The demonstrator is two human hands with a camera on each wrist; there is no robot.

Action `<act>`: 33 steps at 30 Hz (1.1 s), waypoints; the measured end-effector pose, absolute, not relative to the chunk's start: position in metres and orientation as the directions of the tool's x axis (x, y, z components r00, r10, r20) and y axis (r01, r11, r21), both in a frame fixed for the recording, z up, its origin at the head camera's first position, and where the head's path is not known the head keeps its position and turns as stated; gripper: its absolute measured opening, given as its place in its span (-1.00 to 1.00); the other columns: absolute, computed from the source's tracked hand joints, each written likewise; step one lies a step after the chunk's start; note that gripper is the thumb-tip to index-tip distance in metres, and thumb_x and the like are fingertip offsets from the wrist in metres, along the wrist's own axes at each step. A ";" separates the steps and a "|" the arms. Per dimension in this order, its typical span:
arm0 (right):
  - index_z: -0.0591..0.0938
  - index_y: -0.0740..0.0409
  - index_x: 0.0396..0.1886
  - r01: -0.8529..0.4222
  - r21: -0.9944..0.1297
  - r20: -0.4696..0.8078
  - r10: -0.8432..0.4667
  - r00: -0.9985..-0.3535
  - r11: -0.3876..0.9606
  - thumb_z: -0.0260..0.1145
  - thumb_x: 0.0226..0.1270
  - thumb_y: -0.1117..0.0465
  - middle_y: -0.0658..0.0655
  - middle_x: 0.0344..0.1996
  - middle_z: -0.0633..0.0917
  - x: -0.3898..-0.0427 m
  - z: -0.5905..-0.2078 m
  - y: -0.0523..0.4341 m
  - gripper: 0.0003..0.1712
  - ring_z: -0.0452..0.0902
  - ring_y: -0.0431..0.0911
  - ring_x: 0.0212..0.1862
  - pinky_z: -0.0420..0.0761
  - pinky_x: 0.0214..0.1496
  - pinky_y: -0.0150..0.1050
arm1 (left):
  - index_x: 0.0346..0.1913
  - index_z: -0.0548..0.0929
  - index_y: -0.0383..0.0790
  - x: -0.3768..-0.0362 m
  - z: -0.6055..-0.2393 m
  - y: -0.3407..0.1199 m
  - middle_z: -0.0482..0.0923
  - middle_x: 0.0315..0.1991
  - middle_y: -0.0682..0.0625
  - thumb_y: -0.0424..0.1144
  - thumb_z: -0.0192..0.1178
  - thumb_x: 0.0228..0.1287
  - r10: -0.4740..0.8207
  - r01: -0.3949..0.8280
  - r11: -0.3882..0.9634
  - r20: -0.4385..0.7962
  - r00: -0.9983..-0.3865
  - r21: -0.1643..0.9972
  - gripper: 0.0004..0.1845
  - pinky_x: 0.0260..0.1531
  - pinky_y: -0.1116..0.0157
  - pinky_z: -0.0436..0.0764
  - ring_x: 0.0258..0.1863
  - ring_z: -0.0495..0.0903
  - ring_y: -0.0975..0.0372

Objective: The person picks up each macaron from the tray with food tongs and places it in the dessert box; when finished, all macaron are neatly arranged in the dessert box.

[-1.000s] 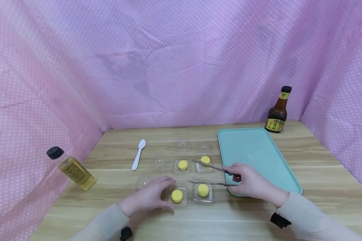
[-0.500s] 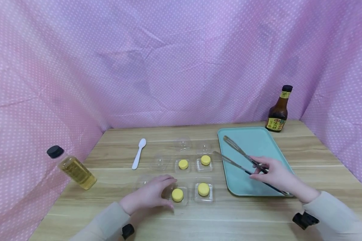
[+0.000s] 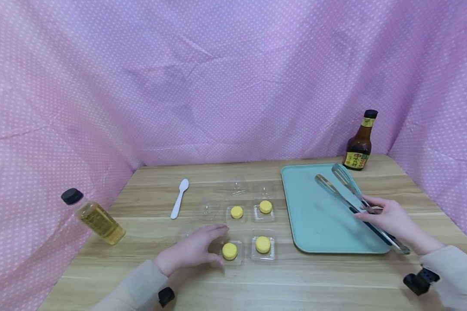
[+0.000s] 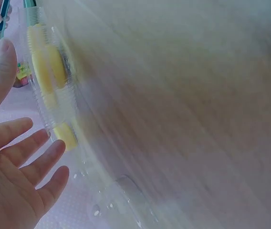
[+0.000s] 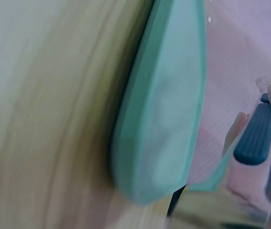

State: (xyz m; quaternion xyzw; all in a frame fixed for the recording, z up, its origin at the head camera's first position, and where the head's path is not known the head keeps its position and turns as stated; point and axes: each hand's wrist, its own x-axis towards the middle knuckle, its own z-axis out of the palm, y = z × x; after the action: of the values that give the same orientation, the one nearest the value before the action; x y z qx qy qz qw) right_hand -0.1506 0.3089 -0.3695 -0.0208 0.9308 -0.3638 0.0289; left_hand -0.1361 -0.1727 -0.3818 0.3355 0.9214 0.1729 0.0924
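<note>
My left hand (image 3: pixel 194 249) rests at the table with thumb and fingers spread around the near-left clear plastic box (image 3: pixel 239 260), which holds a yellow macaron (image 3: pixel 229 251). In the left wrist view the fingers are relaxed, with nothing between them. More macarons sit in opened clear boxes beside and behind: one to the right (image 3: pixel 262 244), two farther back. Over the right side of the green tray (image 3: pixel 315 235), my right hand (image 3: pixel 391 221) holds metal tongs (image 3: pixel 339 197) by their dark grips, their arms spread apart and the ends pointing away. The right wrist view shows a dark grip (image 5: pixel 255 136) close up.
A white spoon (image 3: pixel 177 201) lies at the back left. An oil bottle (image 3: pixel 101 222) with a black cap leans at the left edge. Behind the tray's far right corner stands a dark sauce bottle (image 3: pixel 359 147). A pink dotted cloth (image 3: pixel 233 86) hangs around the table.
My right hand has carried the tongs rightward from above the macarons to over the tray's right side, turning their ends from leftward to away from me. My left hand has stayed in place.
</note>
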 end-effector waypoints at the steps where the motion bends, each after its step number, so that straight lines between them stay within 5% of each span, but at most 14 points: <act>1: 0.28 0.47 0.31 -0.012 -0.673 -0.040 -0.052 -0.998 0.740 0.38 0.19 0.05 0.54 0.06 0.51 -0.151 -0.371 0.312 -0.15 0.42 -0.46 -0.28 0.55 -0.35 -0.49 | 0.32 0.35 -0.35 -0.137 -0.382 -0.173 0.35 0.31 -0.20 0.03 0.41 -0.04 0.650 0.588 0.713 -0.047 -0.758 0.382 -0.12 0.30 0.01 0.34 0.29 0.35 -0.04; 8: 0.21 0.52 0.32 0.022 -0.644 -0.068 -0.029 -0.997 0.764 0.33 0.24 0.01 0.62 0.12 0.42 -0.159 -0.378 0.339 -0.12 0.52 -0.17 -0.18 0.54 -0.36 -0.47 | 0.28 0.40 -0.35 -0.139 -0.382 -0.183 0.39 0.27 -0.22 0.08 0.38 -0.03 0.634 0.600 0.712 0.033 -0.773 0.365 -0.15 0.28 -0.04 0.35 0.28 0.35 -0.12; 17: 0.14 0.61 0.31 0.085 -0.621 -0.123 0.010 -0.992 0.779 0.20 0.34 -0.08 0.68 0.15 0.32 -0.167 -0.387 0.372 -0.08 0.45 -0.19 -0.23 0.47 -0.40 -0.48 | 0.23 0.43 -0.39 -0.138 -0.382 -0.198 0.41 0.22 -0.28 -0.04 0.39 0.01 0.599 0.587 0.723 0.093 -0.795 0.365 -0.25 0.21 -0.06 0.41 0.20 0.43 -0.09; 22: 0.08 0.62 0.31 0.115 -0.641 -0.141 0.030 -0.990 0.759 0.19 0.35 -0.06 0.71 0.21 0.17 -0.170 -0.392 0.383 -0.07 0.38 0.23 0.00 0.38 -0.34 -0.51 | 0.20 0.46 -0.39 -0.137 -0.382 -0.206 0.46 0.18 -0.22 -0.09 0.42 -0.02 0.598 0.606 0.716 0.145 -0.789 0.345 -0.27 0.17 -0.03 0.46 0.16 0.47 -0.06; 25: -0.01 0.62 0.33 0.136 -0.662 -0.168 0.031 -0.985 0.737 0.16 0.37 -0.07 0.73 0.24 0.05 -0.171 -0.395 0.387 -0.04 0.12 0.45 0.19 0.44 -0.08 -0.30 | 0.18 0.47 -0.40 -0.137 -0.381 -0.211 0.48 0.16 -0.21 -0.11 0.45 -0.04 0.593 0.612 0.715 0.171 -0.787 0.338 -0.28 0.16 0.00 0.48 0.14 0.49 -0.03; 28: -0.02 0.63 0.33 0.144 -0.657 -0.174 0.037 -0.984 0.740 0.15 0.38 -0.08 0.73 0.24 0.04 -0.172 -0.397 0.391 -0.03 0.12 0.46 0.19 0.45 -0.13 -0.32 | 0.17 0.48 -0.40 -0.138 -0.381 -0.217 0.48 0.15 -0.21 -0.10 0.45 -0.05 0.581 0.606 0.724 0.181 -0.793 0.330 -0.28 0.15 0.01 0.49 0.14 0.49 -0.02; 31: 0.03 0.64 0.32 0.139 -0.654 -0.157 0.045 -0.986 0.744 0.17 0.36 -0.07 0.70 0.18 0.25 -0.174 -0.401 0.393 -0.04 0.45 0.16 -0.07 0.44 -0.35 -0.45 | 0.15 0.50 -0.41 -0.137 -0.381 -0.223 0.49 0.14 -0.23 -0.10 0.45 -0.04 0.576 0.607 0.732 0.195 -0.794 0.309 -0.30 0.14 0.00 0.50 0.14 0.50 -0.03; 33: 0.05 0.65 0.31 0.133 -0.650 -0.146 0.049 -0.988 0.748 0.19 0.35 -0.08 0.68 0.15 0.31 -0.175 -0.404 0.393 -0.04 0.48 -0.01 -0.23 0.41 -0.43 -0.49 | 0.14 0.51 -0.41 -0.137 -0.381 -0.227 0.49 0.13 -0.23 -0.12 0.45 -0.04 0.576 0.611 0.736 0.205 -0.791 0.293 -0.32 0.13 -0.01 0.50 0.13 0.50 -0.04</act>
State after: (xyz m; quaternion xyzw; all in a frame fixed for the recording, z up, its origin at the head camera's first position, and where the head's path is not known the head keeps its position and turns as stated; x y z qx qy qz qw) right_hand -0.1750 0.3931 -0.4037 0.0488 0.9331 -0.3514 0.0596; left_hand -0.1369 -0.2265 -0.3809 0.3190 0.9302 0.1746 -0.0502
